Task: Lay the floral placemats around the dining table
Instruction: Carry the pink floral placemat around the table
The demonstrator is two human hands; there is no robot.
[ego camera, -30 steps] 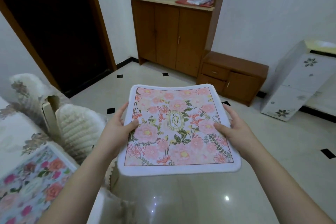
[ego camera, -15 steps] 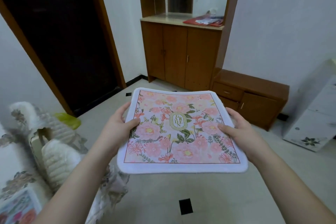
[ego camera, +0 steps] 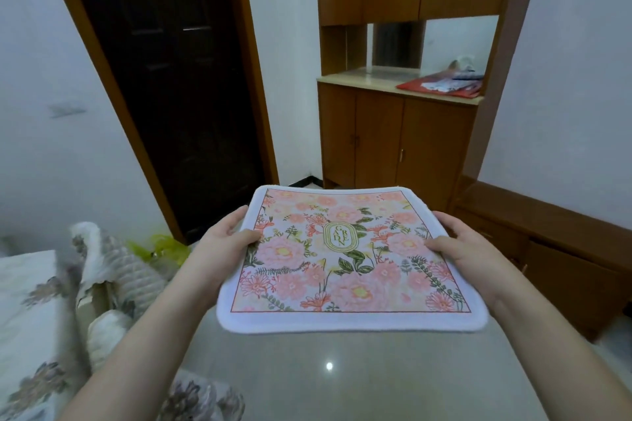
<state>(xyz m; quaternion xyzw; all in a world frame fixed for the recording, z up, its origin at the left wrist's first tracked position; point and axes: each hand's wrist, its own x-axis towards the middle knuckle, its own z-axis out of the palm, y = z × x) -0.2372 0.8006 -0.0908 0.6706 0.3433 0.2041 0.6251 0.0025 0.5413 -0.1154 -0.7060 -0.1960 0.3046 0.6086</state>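
A floral placemat (ego camera: 345, 263), pink flowers on white with a white border and a gold oval label in the middle, is held flat in the air in front of me. My left hand (ego camera: 222, 243) grips its left edge with the thumb on top. My right hand (ego camera: 461, 249) grips the right edge the same way. The dining table's cloth-covered corner (ego camera: 24, 301) shows at the lower left. No other placemat is visible.
Chairs with pale padded covers (ego camera: 116, 270) stand beside the table at the left. A dark doorway (ego camera: 178, 85) is ahead left, a wooden cabinet (ego camera: 396, 133) ahead, and a low wooden drawer unit (ego camera: 554, 249) at the right. Glossy tiled floor (ego camera: 328, 372) lies below.
The view has swung up and to the left while I walk. The placed placemat on the table has left the view. Both hands keep the same hold on the placemat.
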